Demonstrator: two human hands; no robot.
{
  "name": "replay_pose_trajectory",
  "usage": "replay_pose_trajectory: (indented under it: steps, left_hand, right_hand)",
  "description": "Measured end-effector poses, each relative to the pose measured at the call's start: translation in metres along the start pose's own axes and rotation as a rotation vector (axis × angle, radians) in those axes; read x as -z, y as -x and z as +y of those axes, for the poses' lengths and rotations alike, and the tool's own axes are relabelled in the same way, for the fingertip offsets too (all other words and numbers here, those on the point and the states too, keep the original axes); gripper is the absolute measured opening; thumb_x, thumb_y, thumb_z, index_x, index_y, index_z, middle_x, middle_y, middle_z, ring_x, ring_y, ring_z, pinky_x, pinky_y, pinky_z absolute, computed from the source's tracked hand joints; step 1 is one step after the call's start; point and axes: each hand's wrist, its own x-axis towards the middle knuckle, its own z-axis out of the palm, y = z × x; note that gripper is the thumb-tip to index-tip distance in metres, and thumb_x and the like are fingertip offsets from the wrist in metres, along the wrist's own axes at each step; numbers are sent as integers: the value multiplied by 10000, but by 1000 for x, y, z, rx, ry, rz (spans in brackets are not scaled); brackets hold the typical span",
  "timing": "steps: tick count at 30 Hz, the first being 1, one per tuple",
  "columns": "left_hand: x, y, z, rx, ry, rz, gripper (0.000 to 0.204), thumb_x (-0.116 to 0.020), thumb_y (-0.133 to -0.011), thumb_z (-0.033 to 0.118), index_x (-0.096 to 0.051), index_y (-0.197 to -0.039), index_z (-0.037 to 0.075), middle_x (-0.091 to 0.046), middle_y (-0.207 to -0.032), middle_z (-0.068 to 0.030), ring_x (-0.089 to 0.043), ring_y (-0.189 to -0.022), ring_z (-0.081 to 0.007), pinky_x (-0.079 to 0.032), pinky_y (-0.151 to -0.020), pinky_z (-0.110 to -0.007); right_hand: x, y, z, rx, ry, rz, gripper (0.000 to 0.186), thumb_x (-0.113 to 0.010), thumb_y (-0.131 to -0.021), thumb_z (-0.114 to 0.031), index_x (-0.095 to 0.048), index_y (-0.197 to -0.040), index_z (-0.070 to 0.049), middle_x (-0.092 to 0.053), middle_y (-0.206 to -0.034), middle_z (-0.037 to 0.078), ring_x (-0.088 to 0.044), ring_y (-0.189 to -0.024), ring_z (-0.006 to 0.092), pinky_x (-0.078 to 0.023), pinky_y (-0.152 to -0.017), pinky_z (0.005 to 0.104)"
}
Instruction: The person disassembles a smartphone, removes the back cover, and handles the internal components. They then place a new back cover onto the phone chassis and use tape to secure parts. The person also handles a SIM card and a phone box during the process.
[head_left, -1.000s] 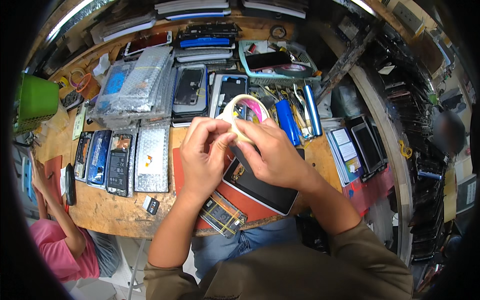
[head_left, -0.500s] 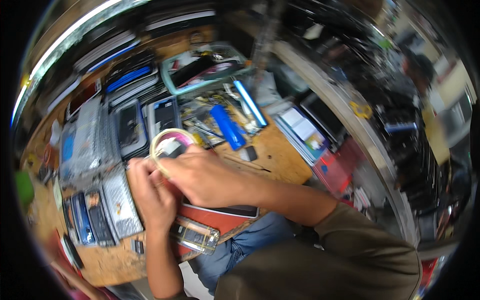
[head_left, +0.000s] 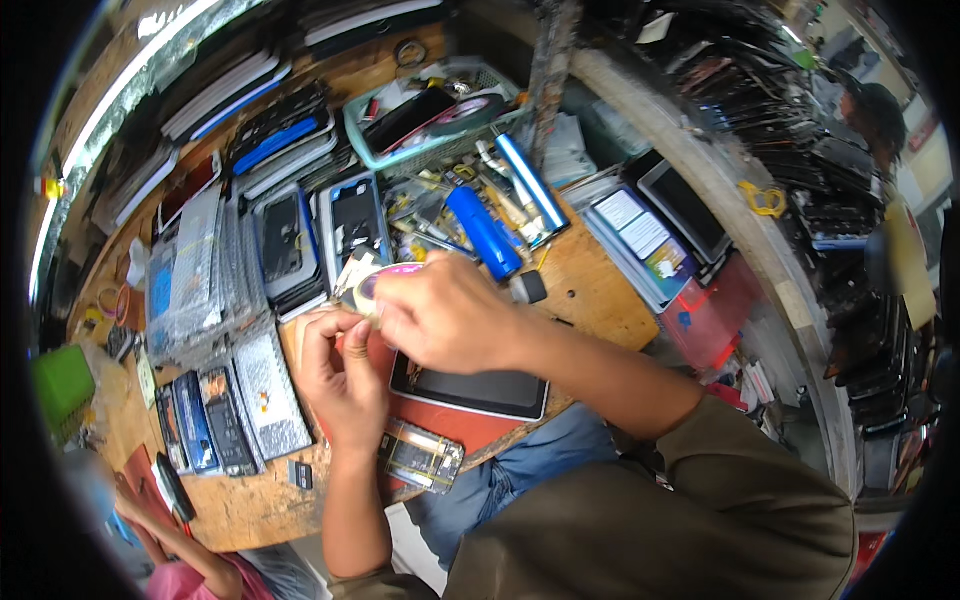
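Note:
My right hand [head_left: 450,312] is closed around a cream roll of tape [head_left: 362,292] with a pink core, above the wooden bench; the fingers cover part of the roll. Just beside it, my left hand [head_left: 343,372] has its thumb and fingers pinched together, and what sits between them is too small to make out. Beneath my hands, a dark tablet [head_left: 475,390] with a pale edge lies on a red mat [head_left: 470,428]. An opened phone [head_left: 420,456] with thin yellow strips across it rests at the bench's near edge.
Bubble-wrapped parts [head_left: 200,280] and stacked phones [head_left: 357,220] fill the left and back. A teal basket [head_left: 365,150], a blue cylinder [head_left: 483,232] and small tools stand behind my hands. Boxes [head_left: 645,240] lie right. Another person's arm [head_left: 185,540] shows at lower left.
The tape roll has turned from facing me as an open ring to a more edge-on tilt. My hands have shifted slightly, uncovering more of the tablet. The whole view has moved a little.

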Motion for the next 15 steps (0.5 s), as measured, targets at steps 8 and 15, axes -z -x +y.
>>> replay_pose_trajectory:
  steps: [8,15]
  left_hand:
    - [41,23,20,476,350,154,110,-666,-1065,108,-654,-1134,23,-690,-1202,-113,-625,-1115,-162,-484,-1042,-356]
    - [41,57,34,669,394,179,128,-721,-1037,128,-697,-1093,16,-711,-1014,-21,-631,-946,-87,-492,-876,-251]
  right_hand:
    - [66,-23,95,-149,566,307,206,-713,-940,-214,-670,-911,-15,-685,-840,172,-666,-723,363,-517,-693,494]
    - [13,12,27,-273,267,-18,343,-765,-925,-286,-644,-1073,-1,-750,-1009,211,-725,-890,441,-552,-784,510]
